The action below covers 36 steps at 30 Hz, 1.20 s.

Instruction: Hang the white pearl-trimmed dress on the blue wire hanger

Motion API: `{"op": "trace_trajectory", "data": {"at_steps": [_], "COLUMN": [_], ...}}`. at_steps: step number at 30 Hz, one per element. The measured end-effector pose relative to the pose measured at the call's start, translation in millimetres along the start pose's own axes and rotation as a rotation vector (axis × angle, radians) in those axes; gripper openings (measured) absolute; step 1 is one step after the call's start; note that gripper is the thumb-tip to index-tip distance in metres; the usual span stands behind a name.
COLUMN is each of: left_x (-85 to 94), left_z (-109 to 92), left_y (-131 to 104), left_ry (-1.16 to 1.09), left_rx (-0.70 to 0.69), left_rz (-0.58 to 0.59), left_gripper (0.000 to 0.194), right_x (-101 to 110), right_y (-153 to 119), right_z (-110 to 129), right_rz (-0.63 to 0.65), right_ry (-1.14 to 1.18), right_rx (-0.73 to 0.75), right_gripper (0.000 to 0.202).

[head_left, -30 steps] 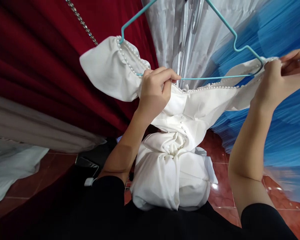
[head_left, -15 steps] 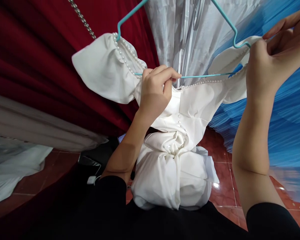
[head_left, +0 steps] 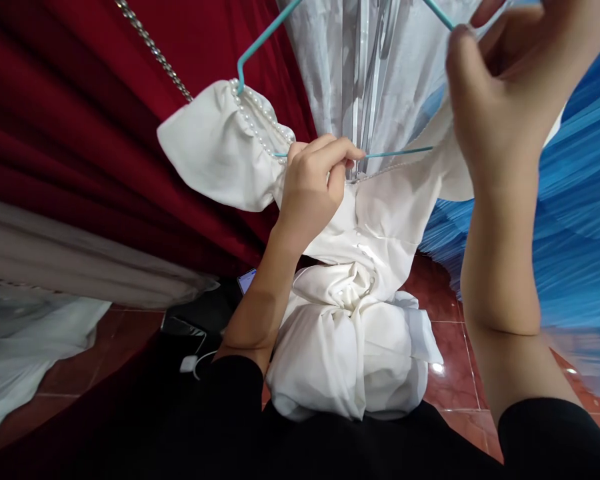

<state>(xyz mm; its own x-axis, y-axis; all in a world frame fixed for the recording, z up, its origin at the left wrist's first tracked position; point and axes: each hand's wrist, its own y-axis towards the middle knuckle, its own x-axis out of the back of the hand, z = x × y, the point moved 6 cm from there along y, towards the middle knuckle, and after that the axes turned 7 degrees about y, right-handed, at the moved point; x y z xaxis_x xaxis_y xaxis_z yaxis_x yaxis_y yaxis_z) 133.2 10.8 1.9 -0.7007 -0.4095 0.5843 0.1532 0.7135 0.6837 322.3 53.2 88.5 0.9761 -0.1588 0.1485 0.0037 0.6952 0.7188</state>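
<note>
A white dress [head_left: 390, 207] with pearl-edged neckline and puffed sleeves hangs on a light-blue hanger [head_left: 265, 41]. My left hand [head_left: 316, 177] is closed around the hanger's thin lower bar, at the neckline's middle. On the left, one puffed sleeve [head_left: 220, 150] sits with its pearl strap over the hanger's end. My right hand [head_left: 510, 87] is raised at the other shoulder, fingers bent on the white sleeve and covering the hanger's right end. What its fingertips pinch is partly hidden. The dress's gathered skirt [head_left: 320, 363] lies bunched against my lap.
A dark red curtain [head_left: 70, 107] with a metal chain [head_left: 155, 50] fills the left. White sheer cloth [head_left: 315, 60] hangs behind the hanger, blue ruffled fabric [head_left: 575, 233] on the right. A white charger [head_left: 187, 364] with cable and a phone [head_left: 246, 280] lie low left above red floor tiles [head_left: 445, 360].
My right hand has moved left and toward the camera along the hanger's right side, now covering its end. My left hand keeps its grip on the lower bar.
</note>
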Motion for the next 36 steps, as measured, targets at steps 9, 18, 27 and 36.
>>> {"op": "trace_trajectory", "data": {"at_steps": [9,18,27,36], "left_x": [-13.2,6.5,68.0,136.8], "left_z": [4,-8,65,141], "left_y": [-6,-7,7,2], "left_ry": [-0.041,-0.007,0.307,0.170], "left_rx": [-0.028,-0.062,-0.220,-0.204], "left_rz": [-0.092,-0.160,-0.555,-0.696], "left_gripper": [0.019,0.012,0.038,0.020], "right_x": [-42,-62,-60,-60], "right_y": [-95,-105,-101,-98], "right_z": [-40,-50,-57,-57], "right_rz": [0.164,-0.129,-0.096,-0.086], "right_ry": [-0.108,0.078,0.087,0.042], "right_rx": [-0.161,-0.246,-0.227,-0.188], "right_gripper": [0.024,0.039,0.036,0.033]}}
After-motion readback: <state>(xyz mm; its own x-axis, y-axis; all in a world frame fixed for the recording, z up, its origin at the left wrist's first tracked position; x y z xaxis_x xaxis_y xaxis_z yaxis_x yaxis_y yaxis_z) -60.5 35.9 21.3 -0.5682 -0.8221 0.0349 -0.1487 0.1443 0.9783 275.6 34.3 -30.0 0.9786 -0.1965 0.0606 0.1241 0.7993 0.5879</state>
